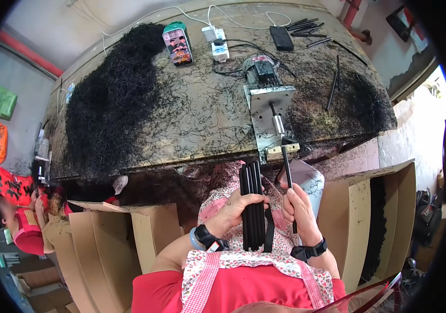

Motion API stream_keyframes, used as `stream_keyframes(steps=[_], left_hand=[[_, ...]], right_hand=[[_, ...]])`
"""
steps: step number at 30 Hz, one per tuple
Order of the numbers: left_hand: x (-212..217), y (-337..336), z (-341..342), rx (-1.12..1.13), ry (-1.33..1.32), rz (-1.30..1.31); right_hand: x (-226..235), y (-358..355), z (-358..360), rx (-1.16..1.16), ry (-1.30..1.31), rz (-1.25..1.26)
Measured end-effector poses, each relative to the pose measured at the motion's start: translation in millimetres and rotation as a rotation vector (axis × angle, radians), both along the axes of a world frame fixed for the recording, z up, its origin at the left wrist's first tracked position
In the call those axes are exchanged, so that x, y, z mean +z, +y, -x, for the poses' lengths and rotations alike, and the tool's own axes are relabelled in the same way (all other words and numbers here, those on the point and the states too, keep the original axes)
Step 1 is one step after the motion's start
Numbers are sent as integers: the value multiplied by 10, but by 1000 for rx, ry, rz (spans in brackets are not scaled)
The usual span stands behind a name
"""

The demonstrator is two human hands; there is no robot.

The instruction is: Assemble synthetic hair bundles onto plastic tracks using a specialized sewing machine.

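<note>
My left hand (pixel 237 209) is closed around a bundle of several black rods (pixel 253 229), held upright over my floral apron. Between the fingers of my right hand (pixel 300 209) is a single black rod (pixel 287 166). Its far end reaches the small yellowish block (pixel 274 152) at the table's front edge; whether it goes into anything there is hard to see. Just beyond the block, a shiny metal coupling (pixel 278 124) sits on a shaft. That shaft leads to a motor (pixel 262 72) behind an upright metal plate (pixel 271 97).
Curly black shavings form a large heap (pixel 116 99) on the table's left. Farther back lie a lit phone (pixel 178 47), a white power strip (pixel 219 50), a dark phone (pixel 281 38) and loose rods (pixel 306 27). Cardboard boxes (pixel 356 219) flank me. Another person (pixel 27 229) sits far left.
</note>
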State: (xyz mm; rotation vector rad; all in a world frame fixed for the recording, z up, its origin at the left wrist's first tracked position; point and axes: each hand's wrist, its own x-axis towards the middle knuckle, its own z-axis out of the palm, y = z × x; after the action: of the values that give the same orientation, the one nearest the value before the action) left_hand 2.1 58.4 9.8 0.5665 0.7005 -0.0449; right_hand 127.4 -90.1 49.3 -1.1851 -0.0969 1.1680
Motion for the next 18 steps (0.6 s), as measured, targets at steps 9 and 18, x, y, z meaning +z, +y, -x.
stream_keyframes(steps=[9, 18], left_hand=[[387, 21, -159, 99, -34, -248], [181, -153, -579, 114, -119, -358]], right_hand=[[-100, 164, -95, -33, -82, 58], [-166, -120, 195, -66, -808, 263]])
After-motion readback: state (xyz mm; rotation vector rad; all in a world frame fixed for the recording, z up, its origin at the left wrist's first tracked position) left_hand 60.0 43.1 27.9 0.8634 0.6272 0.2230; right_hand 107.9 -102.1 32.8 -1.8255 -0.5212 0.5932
